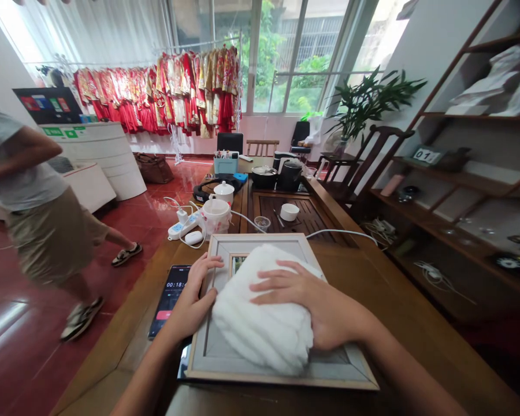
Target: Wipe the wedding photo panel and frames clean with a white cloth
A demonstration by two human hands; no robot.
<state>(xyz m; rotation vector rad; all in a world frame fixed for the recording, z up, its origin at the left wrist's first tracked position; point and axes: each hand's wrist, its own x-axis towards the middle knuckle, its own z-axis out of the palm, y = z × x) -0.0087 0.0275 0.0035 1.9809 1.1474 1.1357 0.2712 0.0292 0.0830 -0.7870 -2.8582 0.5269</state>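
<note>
A bulky, folded white plush cloth [260, 323] lies on a picture frame [329, 378] with a pale wooden edge and a wide grey border. My right hand [307, 300] cups the cloth from the right, its fingers curved across the top. Most of the picture inside the frame is covered by the cloth. On the frame's left border rests my left hand [195, 297], thumb and fingers apart. Beside that wrist, a phone [169, 300] with a running timer lies on the wooden table [398, 300]. Another dark, glossy edge shows under the frame's lower left corner.
Beyond the frame are a power strip [184, 225], a patterned cup [216, 216], a lidded white pot [224, 192], a small bowl [289, 212] and a tea tray [316, 216]. A white cable crosses the table. A person [39, 202] walks at left; shelves [459, 214] stand right.
</note>
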